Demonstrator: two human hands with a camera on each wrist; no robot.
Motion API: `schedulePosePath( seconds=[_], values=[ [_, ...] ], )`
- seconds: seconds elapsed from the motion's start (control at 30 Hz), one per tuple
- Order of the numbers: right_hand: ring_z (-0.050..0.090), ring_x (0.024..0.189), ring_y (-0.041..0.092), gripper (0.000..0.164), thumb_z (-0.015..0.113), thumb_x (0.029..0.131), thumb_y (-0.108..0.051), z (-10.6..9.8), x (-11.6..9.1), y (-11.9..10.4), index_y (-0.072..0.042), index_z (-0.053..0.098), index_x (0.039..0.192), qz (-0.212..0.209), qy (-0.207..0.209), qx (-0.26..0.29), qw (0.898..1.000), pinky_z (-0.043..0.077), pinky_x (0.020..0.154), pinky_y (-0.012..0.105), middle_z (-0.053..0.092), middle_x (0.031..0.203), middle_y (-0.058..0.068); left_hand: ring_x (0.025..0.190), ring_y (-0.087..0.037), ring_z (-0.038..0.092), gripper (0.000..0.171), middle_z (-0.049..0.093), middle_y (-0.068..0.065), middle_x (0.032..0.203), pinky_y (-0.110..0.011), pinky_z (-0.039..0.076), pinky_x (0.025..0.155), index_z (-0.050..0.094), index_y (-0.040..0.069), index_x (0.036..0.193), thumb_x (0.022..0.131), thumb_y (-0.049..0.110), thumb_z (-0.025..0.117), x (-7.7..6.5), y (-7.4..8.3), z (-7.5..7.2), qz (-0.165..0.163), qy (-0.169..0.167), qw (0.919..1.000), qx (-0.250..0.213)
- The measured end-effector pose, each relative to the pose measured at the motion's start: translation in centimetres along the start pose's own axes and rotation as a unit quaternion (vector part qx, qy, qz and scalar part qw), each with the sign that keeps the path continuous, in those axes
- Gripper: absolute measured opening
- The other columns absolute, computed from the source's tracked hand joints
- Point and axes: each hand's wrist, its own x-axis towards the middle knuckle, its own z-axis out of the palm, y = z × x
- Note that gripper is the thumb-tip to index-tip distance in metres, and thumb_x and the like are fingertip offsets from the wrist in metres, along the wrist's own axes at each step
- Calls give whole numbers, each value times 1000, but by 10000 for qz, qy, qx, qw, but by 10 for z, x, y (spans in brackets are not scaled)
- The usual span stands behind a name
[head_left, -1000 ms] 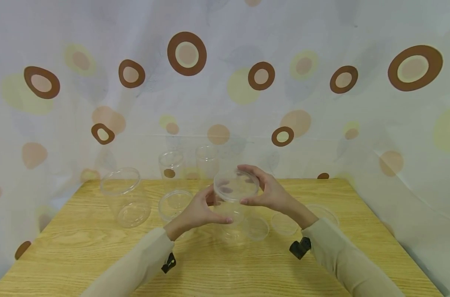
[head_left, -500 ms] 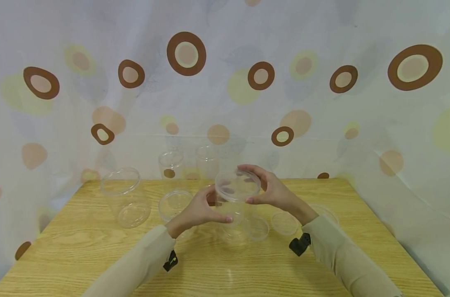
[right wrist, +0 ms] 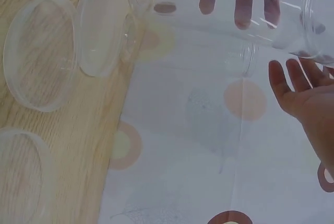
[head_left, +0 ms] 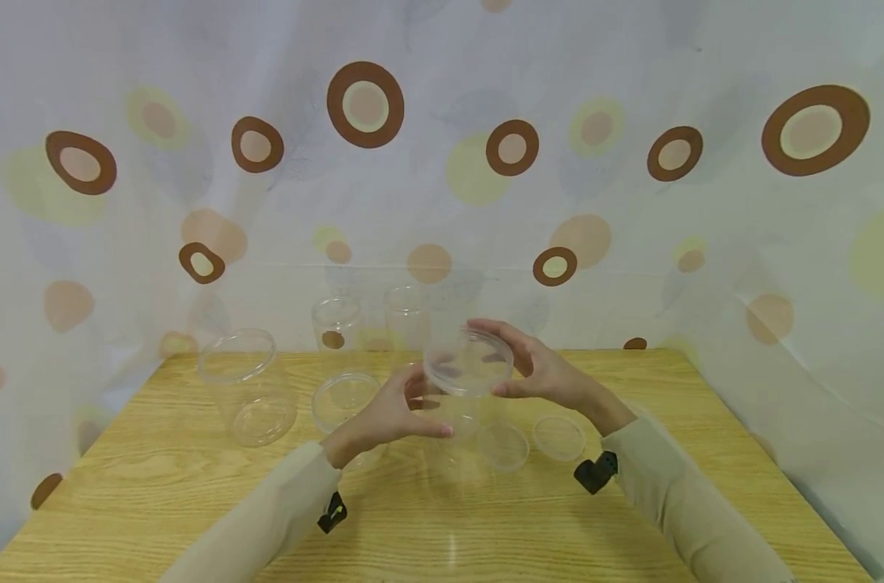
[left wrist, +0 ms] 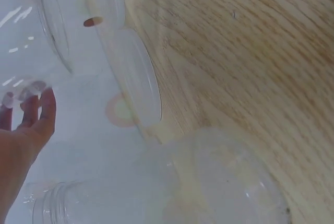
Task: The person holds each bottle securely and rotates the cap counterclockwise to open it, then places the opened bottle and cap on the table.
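In the head view a clear plastic jar [head_left: 462, 421] stands upright in front of me, with a round clear lid [head_left: 468, 362] on its top. My left hand [head_left: 393, 410] holds the jar's side, thumb in front and fingers behind. My right hand [head_left: 533, 364] grips the lid's rim, thumb at the near edge and fingers at the far edge. The right wrist view shows the left fingers [right wrist: 243, 4] spread on the jar wall and the right hand [right wrist: 313, 98] at the lid end.
An open wide jar [head_left: 247, 397] stands at left, and another open jar [head_left: 345, 397] beside my left hand. Two narrower jars [head_left: 336, 324] stand at the back. Two loose lids [head_left: 503, 447] lie on the wooden table [head_left: 449, 542], right of the held jar. A patterned curtain hangs behind.
My right thumb has slid a little to the right along the lid's rim, and the right wrist has shifted slightly right. The left hand has stayed nearly still on the jar.
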Motion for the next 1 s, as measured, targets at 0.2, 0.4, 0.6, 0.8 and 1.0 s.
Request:
schedulePosePath(
  seconds=[0.2,0.4,0.6,0.8,1.0],
  values=[
    [30,131,25,76,67,83,-13,9,-2,-1,-9,22,144,-40,877,-850,9925,33,103,41,26,148,10,122,-31,46,87,42,-10,138,-55,34,100,30,15,142,70,5,78,-3,3,2,-120,502,9986,94],
    [40,122,28,77,73,78,-17,23,0,1,-16,29,141,291,1472,-1296,9801,34,100,52,36,140,12,122,-33,45,90,41,-12,140,-57,33,99,28,18,142,69,8,79,-2,-6,7,29,883,9959,169],
    [46,116,26,76,76,75,-18,27,1,1,-12,34,138,441,1720,-1517,9723,36,99,51,43,135,9,121,-29,47,88,39,-12,140,-57,35,99,29,23,141,70,14,80,-4,-7,10,95,884,9957,252],
    [45,117,25,74,74,77,-17,20,0,0,-13,33,139,307,1195,-1199,9851,36,100,49,40,137,9,120,-28,48,91,40,-8,139,-54,38,97,28,21,142,68,14,81,-5,-6,8,90,672,9974,247],
    [37,128,26,77,70,80,-8,6,0,-4,-10,26,142,174,234,-326,9990,38,101,33,32,143,11,119,-24,49,89,43,-2,137,-52,39,98,31,27,140,67,17,82,-5,-3,3,79,282,9994,182]
  ],
)
